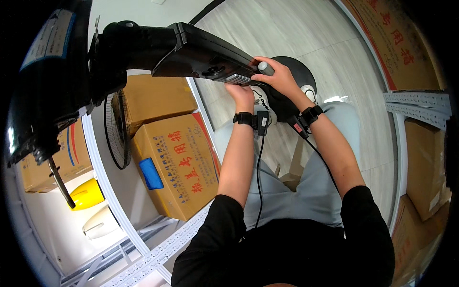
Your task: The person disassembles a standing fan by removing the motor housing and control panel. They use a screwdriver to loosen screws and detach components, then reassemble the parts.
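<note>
A black pedestal fan (165,55) lies slantwise across the upper view, its motor housing (52,95) at the left with a bare metal shaft (58,182) sticking out. My left hand (242,94) is closed on the lower edge of its button panel; most of those fingers are hidden behind it. From the other side my right hand (281,80) wraps the panel's end, beside a grey knob (266,68). The round black base (302,71) rests on the floor by my shoes. Both wrists wear black straps with cabled modules.
A black wire fan grille (116,129) leans against cardboard boxes (177,165) on the left. Beyond the white metal rack (112,201) are a yellow object (88,193) and a cream one (101,222). More boxes (423,162) fill a shelf on the right.
</note>
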Available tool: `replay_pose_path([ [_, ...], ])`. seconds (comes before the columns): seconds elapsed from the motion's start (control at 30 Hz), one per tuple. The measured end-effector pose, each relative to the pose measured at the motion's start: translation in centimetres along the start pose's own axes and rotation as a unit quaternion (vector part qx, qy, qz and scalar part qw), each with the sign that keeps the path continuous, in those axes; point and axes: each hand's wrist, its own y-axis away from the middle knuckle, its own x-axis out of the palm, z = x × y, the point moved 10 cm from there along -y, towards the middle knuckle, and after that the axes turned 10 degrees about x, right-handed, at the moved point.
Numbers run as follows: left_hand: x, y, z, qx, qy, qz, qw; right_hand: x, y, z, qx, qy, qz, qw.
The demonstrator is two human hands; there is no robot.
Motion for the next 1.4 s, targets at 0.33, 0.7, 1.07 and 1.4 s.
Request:
replay_pose_path([
  [0.33,2.0,0.5,-0.9,0.040,-0.024,-0.049,0.998,0.9,-0.6,-4.0,0.039,-0.063,0.099,0.992],
  [0.7,2.7,1.2,-1.6,0.064,-0.052,-0.056,0.995,0.6,-1.2,-4.2,0.020,0.003,0.084,0.996],
  [1.07,5.3,0.8,-10.3,0.237,-0.161,0.000,0.958,0.1,-1.2,-3.6,-0.020,0.001,0.052,0.998],
  [1.4,13.7,1.3,-17.2,0.263,-0.172,-0.007,0.949,0.2,-1.1,-2.8,-0.014,-0.012,0.080,0.997],
])
